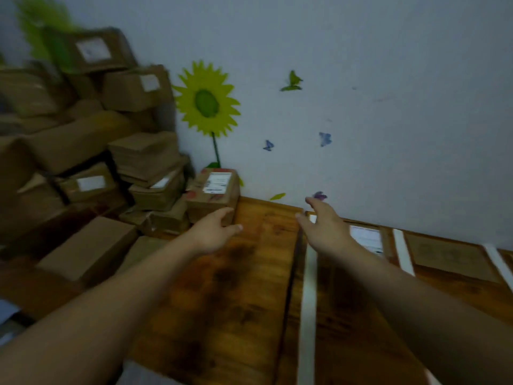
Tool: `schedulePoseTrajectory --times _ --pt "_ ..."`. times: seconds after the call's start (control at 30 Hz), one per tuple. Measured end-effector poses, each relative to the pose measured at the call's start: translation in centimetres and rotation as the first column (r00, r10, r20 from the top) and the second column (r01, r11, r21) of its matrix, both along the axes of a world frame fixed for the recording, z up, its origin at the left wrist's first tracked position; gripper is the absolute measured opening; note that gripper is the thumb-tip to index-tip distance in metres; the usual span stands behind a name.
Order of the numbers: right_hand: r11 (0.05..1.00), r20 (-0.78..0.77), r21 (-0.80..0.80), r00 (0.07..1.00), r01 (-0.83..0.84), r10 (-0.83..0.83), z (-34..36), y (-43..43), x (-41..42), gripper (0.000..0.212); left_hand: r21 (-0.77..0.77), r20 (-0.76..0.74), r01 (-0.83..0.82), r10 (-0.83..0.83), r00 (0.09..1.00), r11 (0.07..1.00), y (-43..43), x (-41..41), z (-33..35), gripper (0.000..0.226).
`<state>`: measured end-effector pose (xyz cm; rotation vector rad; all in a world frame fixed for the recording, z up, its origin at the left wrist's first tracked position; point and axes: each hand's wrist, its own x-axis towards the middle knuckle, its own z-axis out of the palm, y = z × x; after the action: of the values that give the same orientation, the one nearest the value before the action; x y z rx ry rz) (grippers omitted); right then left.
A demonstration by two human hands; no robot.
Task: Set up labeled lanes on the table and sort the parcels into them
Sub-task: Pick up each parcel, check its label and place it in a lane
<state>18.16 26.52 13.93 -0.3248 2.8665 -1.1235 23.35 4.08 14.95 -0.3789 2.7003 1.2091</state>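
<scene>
Boxes [83, 134] are piled at the left. The left hand [215, 232], fingers loose and holding nothing, reaches the labeled parcel [213, 193] on the table's [236, 287] far corner, fingertips at its near side. The right hand [322, 220] is spread empty over a tape strip [308, 287].

**Lighting:** dim, flat and cool throughout; source not discernible. The wall [388, 79] around the sunflower sticker [206, 100] reads grey-blue. Shadows are soft, and the darkest lie between the stacked boxes [83, 140] left of the sunflower and along the seam in the table [236, 287] below it.

**Focus:** soft overall. Smear is heaviest far left of the sunflower, where the green foliage [41, 31] and the upper cartons streak. The label on the parcel [213, 187] just below the sunflower is unreadable.

**Distortion:** wide-angle bending at the frame edges — the table's far edge, right of the sunflower, slopes downward.
</scene>
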Motion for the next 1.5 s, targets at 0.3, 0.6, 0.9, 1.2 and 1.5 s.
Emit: schedulePoseTrajectory --times 0.3,0.6,0.9,1.2,1.5 --pt "0.978 -0.035 -0.053 0.979 -0.204 0.203 3.7 -21.7 6.3 0.053 -0.05 -0.181 -0.164 0.152 0.972 0.985 -19.6 11.8 6.2 0.056" --pt "0.932 -0.043 -0.045 0.932 -0.361 0.359 6.9 -33.9 7.8 0.057 -0.138 -0.317 -0.369 0.312 0.896 0.919 -29.9 15.8 11.4 0.064" --pt "0.834 0.0 -0.145 0.843 -0.532 0.538 9.4 -43.3 6.2 0.057 -0.289 -0.3 -0.551 0.473 0.829 0.783 -37.6 15.3 12.8 0.065" --pt "0.822 0.151 -0.209 0.813 -0.529 0.562 8.6 -52.6 8.5 0.063 -0.059 -0.156 -0.663 0.649 0.745 0.747 -46.2 16.1 10.2 0.073" --pt "0.881 0.3 -0.335 0.848 -0.335 0.437 6.9 -59.9 10.8 0.069 0.278 0.1 -0.591 0.589 0.802 0.757 -51.3 16.1 7.6 0.06"
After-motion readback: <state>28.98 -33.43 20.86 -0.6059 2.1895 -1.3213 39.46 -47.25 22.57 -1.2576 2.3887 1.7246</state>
